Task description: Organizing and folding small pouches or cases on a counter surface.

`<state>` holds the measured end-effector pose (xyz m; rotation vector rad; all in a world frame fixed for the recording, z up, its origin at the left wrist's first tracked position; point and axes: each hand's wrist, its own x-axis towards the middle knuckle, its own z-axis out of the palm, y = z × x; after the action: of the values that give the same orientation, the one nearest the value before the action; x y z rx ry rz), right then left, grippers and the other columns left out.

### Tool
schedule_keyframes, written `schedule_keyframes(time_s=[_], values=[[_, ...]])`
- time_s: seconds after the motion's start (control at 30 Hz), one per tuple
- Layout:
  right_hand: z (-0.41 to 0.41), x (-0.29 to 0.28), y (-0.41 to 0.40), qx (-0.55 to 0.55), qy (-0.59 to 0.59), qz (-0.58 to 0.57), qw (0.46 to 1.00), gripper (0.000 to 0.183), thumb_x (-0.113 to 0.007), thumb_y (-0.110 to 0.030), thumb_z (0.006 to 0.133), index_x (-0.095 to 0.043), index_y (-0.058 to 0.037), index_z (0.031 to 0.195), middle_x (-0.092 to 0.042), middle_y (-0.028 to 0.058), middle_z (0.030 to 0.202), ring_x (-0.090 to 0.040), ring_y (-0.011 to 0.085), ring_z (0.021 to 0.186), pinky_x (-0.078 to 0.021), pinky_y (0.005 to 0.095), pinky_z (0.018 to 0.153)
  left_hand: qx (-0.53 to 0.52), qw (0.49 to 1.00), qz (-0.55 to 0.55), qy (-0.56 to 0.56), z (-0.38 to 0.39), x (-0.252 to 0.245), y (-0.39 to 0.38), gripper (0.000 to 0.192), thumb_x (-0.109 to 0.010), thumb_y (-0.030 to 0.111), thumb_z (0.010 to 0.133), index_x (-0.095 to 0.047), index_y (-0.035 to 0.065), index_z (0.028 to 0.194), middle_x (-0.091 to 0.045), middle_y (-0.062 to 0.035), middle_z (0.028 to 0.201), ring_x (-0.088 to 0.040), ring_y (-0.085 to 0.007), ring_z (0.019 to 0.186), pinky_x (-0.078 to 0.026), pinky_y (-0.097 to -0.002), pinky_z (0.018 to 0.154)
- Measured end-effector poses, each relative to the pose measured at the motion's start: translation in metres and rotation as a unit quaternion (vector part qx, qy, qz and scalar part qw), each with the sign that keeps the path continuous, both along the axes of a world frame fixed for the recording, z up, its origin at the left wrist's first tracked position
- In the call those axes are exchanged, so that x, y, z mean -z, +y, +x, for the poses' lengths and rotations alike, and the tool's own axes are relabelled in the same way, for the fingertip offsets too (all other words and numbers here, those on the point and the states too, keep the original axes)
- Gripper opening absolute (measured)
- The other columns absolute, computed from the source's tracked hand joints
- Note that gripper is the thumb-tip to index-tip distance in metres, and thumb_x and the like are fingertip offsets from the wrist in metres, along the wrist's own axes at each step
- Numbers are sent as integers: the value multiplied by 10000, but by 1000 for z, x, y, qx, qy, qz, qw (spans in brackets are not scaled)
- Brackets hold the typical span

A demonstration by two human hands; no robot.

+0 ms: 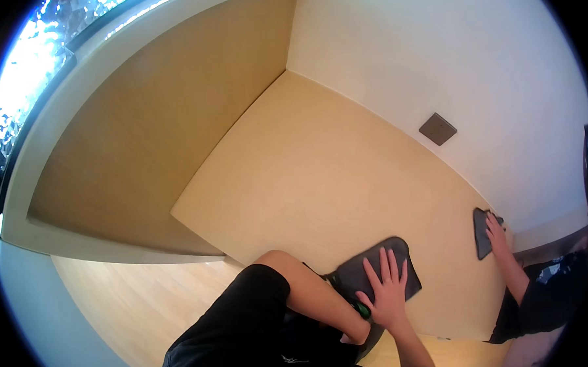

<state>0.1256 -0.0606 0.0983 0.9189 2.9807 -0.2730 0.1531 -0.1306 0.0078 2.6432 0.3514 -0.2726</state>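
Note:
My right hand (pixel 390 297) lies flat, fingers spread, on a dark grey cloth (pixel 359 274). The cloth rests on a broad light wood-look surface (pixel 293 173). A bent bare limb with black clothing, apparently my leg, crosses just left of the cloth. Something dark with a green part (pixel 362 310) shows between that limb and my hand. My left hand is not in view. Farther right, another hand (pixel 495 233) presses a second dark grey cloth (pixel 482 234) near the wall; whether it belongs to another person or is a reflection, I cannot tell.
A white wall (pixel 416 45) with a square brown plate (pixel 438 129) borders the surface. A wood-look panel with a pale frame (pixel 17 215) stands at left, with bright patterned glass (pixel 28 77) beyond it. Light wood-look flooring (pixel 126 289) shows lower left.

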Motion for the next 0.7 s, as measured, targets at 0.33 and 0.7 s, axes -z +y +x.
schedule_keyframes(time_s=[0.33,0.7], values=[[-86,12,56,-32,36,30,998,758,-649,-440,835,-386,-179,1496,-232,211,1575,-180,396,1463,-99,648,1133,-1,999,-33,-35,-2,-6,6,211,-684,182,761,-767,80,926,-731,-135,959,-693,-313,921,-527,-499,774],[-315,39,195,-13,130,102,986,687,-434,-615,930,-399,-218,1489,-277,169,1571,-229,354,1459,-144,646,1133,29,998,-52,-33,-18,-8,3,201,-681,182,762,-768,80,912,-732,-134,945,-696,-312,907,-530,-499,758]])
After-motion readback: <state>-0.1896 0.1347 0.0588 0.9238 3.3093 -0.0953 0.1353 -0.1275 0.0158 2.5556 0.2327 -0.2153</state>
